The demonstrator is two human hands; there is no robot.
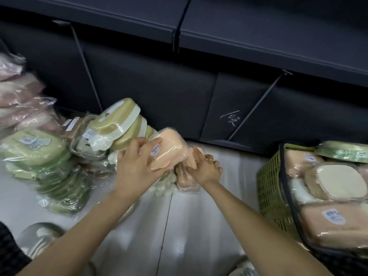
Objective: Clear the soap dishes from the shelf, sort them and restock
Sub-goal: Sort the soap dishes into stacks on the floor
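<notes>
With the left hand [139, 162] gripping a wrapped peach soap dish [169, 150] well left of the green basket [272, 188] and the right hand [203, 168] pinching another beside it, hold firmly, since the wrap probably slips.

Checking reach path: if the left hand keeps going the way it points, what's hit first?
Left hand grips a peach dish and points up-right. Beyond the dish, probably the dark shelf back panel; the olive dish stack looks just left of that line, though depth is unclear.
</notes>
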